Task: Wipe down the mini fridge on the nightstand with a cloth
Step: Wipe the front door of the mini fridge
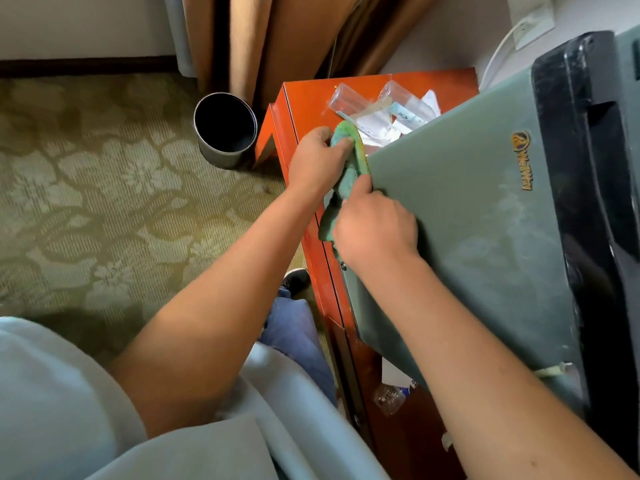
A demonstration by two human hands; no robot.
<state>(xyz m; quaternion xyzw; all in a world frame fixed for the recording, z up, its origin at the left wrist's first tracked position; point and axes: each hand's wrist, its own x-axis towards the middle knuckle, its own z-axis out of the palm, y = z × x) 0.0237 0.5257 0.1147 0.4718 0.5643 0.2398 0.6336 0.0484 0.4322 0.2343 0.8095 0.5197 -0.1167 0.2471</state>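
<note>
Two hands meet on one green cloth (346, 174) at the near corner of the mini fridge (467, 216), as we see from the head view. Our left hand (317, 161) has its grip pinched round the upper end of the cloth, fingers curled over it. Our right hand (375, 226) grips the lower part, thumb pressed onto the cloth beside the fridge's grey-green door edge. The cloth runs between both grips and hangs a little below them, touching the fridge's corner. That fridge sits on the orange nightstand (304, 98), whose tabletop also carries clear plastic cups (346, 98) and wrapped packets (398, 119) behind the cloth. On the patterned carpet (104, 188), a dark waste bin (225, 128) stands just beside the nightstand.
</note>
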